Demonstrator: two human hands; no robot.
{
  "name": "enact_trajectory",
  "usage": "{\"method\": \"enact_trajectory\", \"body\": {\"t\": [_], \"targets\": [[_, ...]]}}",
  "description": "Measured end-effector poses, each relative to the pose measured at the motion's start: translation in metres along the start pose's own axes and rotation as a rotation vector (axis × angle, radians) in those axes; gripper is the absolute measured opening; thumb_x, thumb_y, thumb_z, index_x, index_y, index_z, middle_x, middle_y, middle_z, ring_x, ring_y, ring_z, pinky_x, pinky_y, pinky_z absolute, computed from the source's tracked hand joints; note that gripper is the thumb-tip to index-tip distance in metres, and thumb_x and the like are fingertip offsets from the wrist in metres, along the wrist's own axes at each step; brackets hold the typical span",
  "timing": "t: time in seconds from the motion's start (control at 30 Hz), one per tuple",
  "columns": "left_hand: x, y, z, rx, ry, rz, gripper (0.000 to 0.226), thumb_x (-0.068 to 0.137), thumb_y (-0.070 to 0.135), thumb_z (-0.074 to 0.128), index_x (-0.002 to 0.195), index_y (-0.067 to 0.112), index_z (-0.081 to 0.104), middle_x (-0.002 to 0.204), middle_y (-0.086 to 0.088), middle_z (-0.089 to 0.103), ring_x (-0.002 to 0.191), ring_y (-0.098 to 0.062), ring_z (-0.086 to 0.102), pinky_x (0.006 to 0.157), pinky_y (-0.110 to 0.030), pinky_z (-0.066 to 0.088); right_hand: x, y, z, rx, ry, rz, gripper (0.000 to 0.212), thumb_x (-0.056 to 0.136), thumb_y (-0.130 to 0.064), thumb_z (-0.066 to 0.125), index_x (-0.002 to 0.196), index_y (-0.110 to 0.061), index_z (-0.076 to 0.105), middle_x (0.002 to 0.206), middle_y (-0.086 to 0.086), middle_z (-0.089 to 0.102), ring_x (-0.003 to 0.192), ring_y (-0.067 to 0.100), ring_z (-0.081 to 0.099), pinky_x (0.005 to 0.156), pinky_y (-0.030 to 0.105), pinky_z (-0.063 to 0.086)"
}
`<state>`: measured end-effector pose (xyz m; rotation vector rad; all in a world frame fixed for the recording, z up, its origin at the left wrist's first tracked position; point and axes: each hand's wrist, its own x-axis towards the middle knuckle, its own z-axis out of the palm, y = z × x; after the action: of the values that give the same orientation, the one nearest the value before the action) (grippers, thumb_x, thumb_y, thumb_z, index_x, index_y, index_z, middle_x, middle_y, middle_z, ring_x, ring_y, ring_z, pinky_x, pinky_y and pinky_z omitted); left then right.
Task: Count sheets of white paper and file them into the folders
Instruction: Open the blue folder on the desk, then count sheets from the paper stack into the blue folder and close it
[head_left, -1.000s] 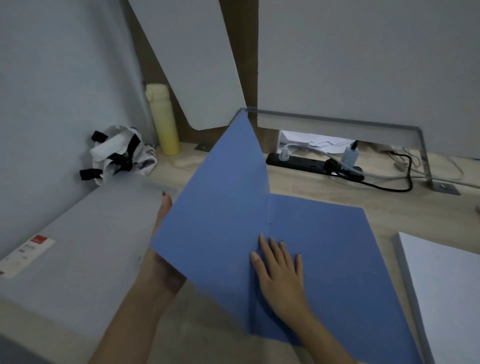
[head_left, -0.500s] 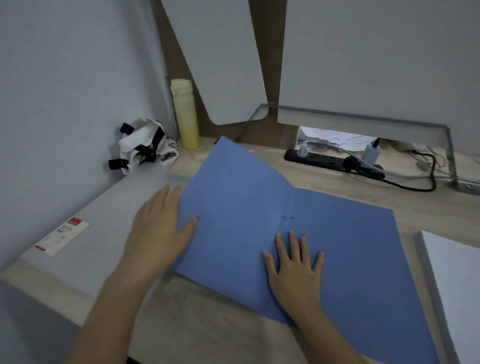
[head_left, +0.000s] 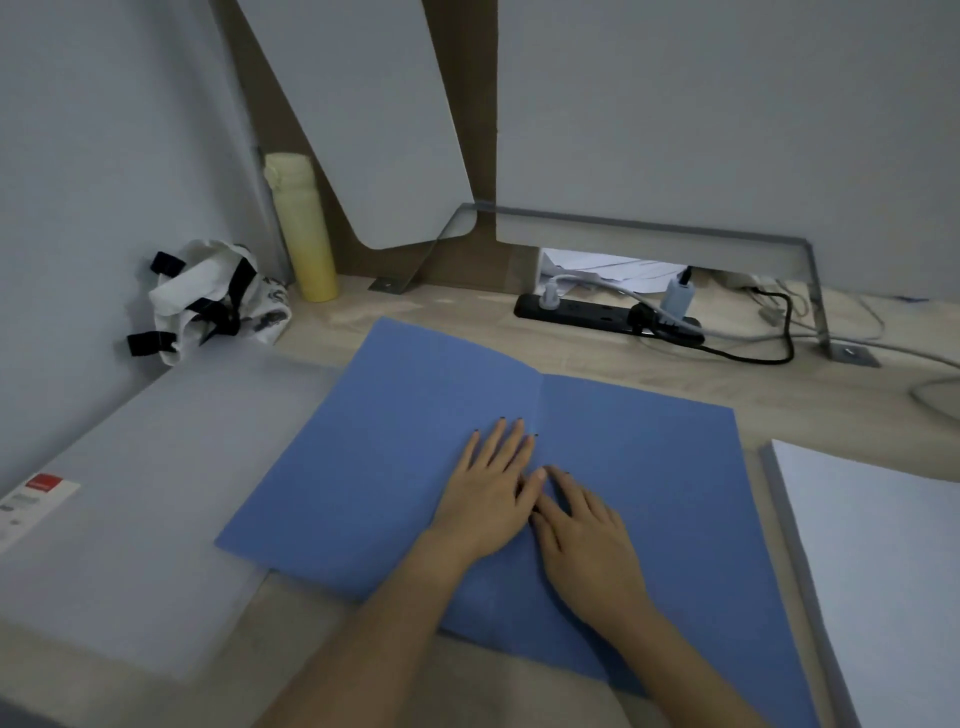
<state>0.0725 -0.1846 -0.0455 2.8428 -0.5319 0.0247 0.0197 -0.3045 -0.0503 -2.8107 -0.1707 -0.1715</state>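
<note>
Folder (head_left: 363, 467) lies open — left grip (head_left: 488, 499), right grip (head_left: 587, 540) flat on it, holding nothing.

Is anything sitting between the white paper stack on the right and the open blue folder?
Nothing visible lies between the white paper stack and the blue folder. On the folder's open faces are only the left hand and right hand, both pressing flat beside its centre crease.

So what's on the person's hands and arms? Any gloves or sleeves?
No gloves, and no sleeves in view: both arms are bare right down to the picture's edge. The left hand and the right hand have dark polish on the fingernails. No ring, watch or bracelet shows.
</note>
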Motion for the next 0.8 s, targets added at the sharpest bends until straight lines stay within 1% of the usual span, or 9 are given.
{"method": "enact_trajectory", "body": {"t": [0.07,0.13,0.23,0.37,0.43,0.6,0.67,0.73,0.8], "targets": [[-0.002,0.003,0.007,0.021,0.03,-0.005,0.104,0.06,0.065,-0.031,0.15,0.021,-0.001,0.159,0.006,-0.012,0.135,-0.006,-0.026,0.113,-0.031,-0.018,-0.001,0.023,-0.009,-0.038,0.011,0.007,0.078,0.09,-0.058,-0.006,0.127,-0.028,0.056,0.137,0.008,0.054,0.124,0.023,0.054,0.099,0.039,0.043],[-0.004,0.006,0.013,0.019,0.044,-0.023,0.099,0.065,0.068,-0.028,0.149,0.021,-0.005,0.152,0.009,-0.021,0.134,-0.006,-0.028,0.115,-0.032,-0.017,-0.008,0.05,-0.016,-0.013,-0.024,0.091,0.095,0.071,-0.074,-0.019,0.143,-0.035,0.029,0.155,0.001,0.024,0.144,0.017,0.02,0.116,0.038,0.012],[-0.004,0.009,0.015,0.058,0.026,-0.043,0.089,0.072,0.068,-0.023,0.146,0.022,-0.01,0.147,0.009,-0.023,0.136,-0.008,-0.025,0.116,-0.033,-0.015,-0.021,0.076,-0.03,-0.037,-0.041,0.242,0.087,0.068,-0.071,-0.01,0.146,-0.039,0.012,0.159,-0.002,0.007,0.147,0.016,-0.001,0.118,0.04,-0.005],[-0.01,0.009,0.017,0.131,0.035,-0.049,0.081,0.092,0.059,-0.003,0.138,0.012,0.044,0.147,-0.005,0.043,0.14,-0.021,0.031,0.113,-0.035,0.008,-0.038,0.077,-0.033,-0.056,-0.023,0.328,0.083,0.069,-0.064,-0.009,0.146,-0.039,0.01,0.159,0.0,0.005,0.147,0.018,-0.004,0.117,0.041,-0.006],[-0.012,0.008,0.018,0.127,-0.003,-0.027,0.075,0.095,0.056,0.005,0.133,0.01,0.051,0.14,-0.005,0.052,0.135,-0.018,0.031,0.111,-0.033,0.007,-0.044,0.074,-0.031,-0.032,0.001,0.34,0.081,0.072,-0.063,-0.005,0.146,-0.037,0.014,0.159,0.001,0.009,0.147,0.019,0.0,0.117,0.042,-0.005],[-0.014,0.002,0.012,0.158,-0.025,0.004,0.074,0.094,0.059,0.006,0.139,0.013,0.044,0.147,-0.002,0.044,0.14,-0.016,0.023,0.111,-0.031,0.002,-0.05,0.068,-0.033,-0.008,-0.031,0.337,0.084,0.069,-0.062,-0.009,0.147,-0.036,0.01,0.159,0.0,0.003,0.147,0.019,-0.005,0.116,0.041,-0.009],[-0.013,0.004,0.006,0.159,-0.025,0.036,0.09,0.084,0.068,-0.011,0.146,0.015,0.028,0.156,0.0,0.025,0.145,-0.015,0.007,0.113,-0.028,-0.008,-0.052,0.069,-0.039,0.022,-0.063,0.319,0.085,0.069,-0.063,-0.007,0.147,-0.034,0.011,0.159,-0.001,0.001,0.147,0.018,-0.005,0.116,0.038,-0.008],[-0.013,0.008,-0.003,0.132,-0.056,0.027,0.112,0.061,0.075,-0.032,0.15,0.019,0.006,0.159,0.004,-0.004,0.14,-0.009,-0.019,0.11,-0.026,-0.021,-0.052,0.073,-0.054,0.181,-0.018,0.327,0.068,0.086,-0.059,0.019,0.145,-0.027,0.026,0.158,0.001,0.015,0.146,0.018,0.011,0.116,0.031,0.007],[-0.015,0.024,-0.016,0.109,-0.06,-0.008,0.113,0.058,0.078,-0.029,0.15,0.02,0.001,0.159,0.001,-0.013,0.134,-0.004,-0.027,0.108,-0.026,-0.025,-0.054,0.087,-0.072,0.344,0.116,0.353,0.044,0.094,-0.034,0.044,0.136,-0.02,0.044,0.149,0.002,0.036,0.138,0.019,0.032,0.108,0.026,0.025]]}}
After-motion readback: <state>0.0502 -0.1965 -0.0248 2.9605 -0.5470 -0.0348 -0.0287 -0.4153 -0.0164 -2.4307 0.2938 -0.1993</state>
